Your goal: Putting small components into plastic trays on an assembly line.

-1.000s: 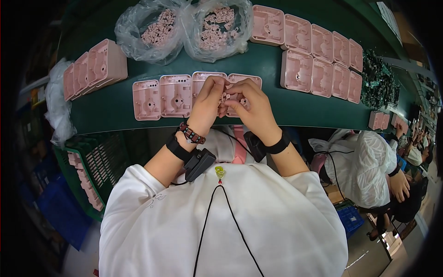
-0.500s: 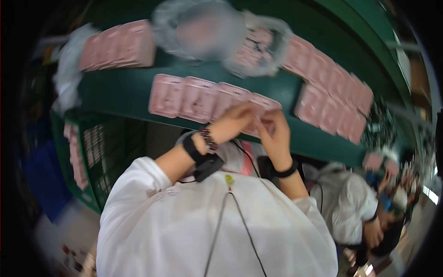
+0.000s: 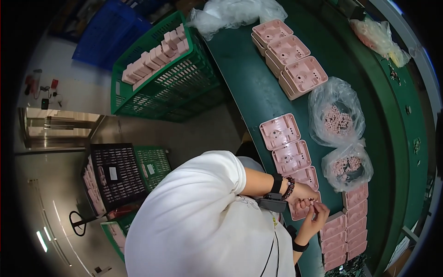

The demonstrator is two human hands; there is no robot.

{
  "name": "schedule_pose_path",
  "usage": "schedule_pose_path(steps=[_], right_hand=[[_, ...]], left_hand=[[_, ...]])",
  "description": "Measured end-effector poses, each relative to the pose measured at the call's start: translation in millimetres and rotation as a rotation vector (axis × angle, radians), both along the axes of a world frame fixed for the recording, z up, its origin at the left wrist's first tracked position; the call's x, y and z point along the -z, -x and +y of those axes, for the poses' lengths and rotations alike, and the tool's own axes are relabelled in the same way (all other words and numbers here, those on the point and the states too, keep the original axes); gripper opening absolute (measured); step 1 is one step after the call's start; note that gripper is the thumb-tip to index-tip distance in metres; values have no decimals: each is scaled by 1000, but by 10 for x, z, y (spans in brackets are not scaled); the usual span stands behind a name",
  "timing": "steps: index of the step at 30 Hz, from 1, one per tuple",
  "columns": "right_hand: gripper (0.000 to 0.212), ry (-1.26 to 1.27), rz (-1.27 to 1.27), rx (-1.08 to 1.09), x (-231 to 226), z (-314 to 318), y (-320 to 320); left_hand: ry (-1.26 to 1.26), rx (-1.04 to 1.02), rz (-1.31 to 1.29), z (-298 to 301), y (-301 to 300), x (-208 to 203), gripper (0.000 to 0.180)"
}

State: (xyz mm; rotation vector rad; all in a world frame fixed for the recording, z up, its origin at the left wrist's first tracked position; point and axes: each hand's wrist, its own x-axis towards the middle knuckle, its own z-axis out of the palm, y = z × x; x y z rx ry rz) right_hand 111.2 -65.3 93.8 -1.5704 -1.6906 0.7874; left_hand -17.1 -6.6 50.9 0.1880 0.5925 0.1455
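My left hand [image 3: 303, 193], with a beaded bracelet and a black strap at the wrist, is curled closed over the last pink plastic shell [image 3: 299, 213] of a row. My right hand [image 3: 315, 222] meets it there, its thumb and fingers pinched together. Something tiny shows at the fingertips, too small to name. The hands partly cover that shell. Beyond it in the row lie another pink shell [image 3: 308, 177], a third [image 3: 291, 157] and a fourth [image 3: 279, 131], open side up. Beside the row, two clear plastic bags hold small pink pieces: one bag [image 3: 318, 108] and a second [image 3: 367, 171].
Stacked pink shells [image 3: 304, 74] stand farther along the green table [image 3: 251, 87]; more stacks [image 3: 334, 231] sit by my right hand. A green crate [image 3: 170, 85] with pink parts is left of the table, near a blue crate [image 3: 108, 34]. Crumpled plastic [image 3: 235, 16] lies at the far end.
The whole view has swung left, so the table now runs down the right side and the crates show. My hands stay together over the same end of the shell row.
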Motion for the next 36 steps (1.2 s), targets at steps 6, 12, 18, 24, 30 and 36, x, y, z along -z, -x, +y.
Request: schedule_pose_path(steps=[6, 12, 18, 24, 30, 36], right_hand=[[10, -10, -24, 4, 72, 30, -43], [11, 48, -77, 230, 198, -66, -275], [15, -127, -474, 304, 694, -184, -900], [11, -150, -673, 130, 977, 31, -688], [7, -156, -792, 28, 1040, 159, -701], [9, -150, -678, 13, 990, 88, -761]], left_hand=[[-67, 71, 143, 101, 92, -86, 23], [-218, 59, 379, 34, 263, 4, 30], [-92, 85, 422, -53, 256, 125, 31], [-226, 121, 498, -66, 207, 10, 32], [-136, 72, 435, -31, 308, 34, 31], [-165, 17, 557, -62, 311, -13, 26]])
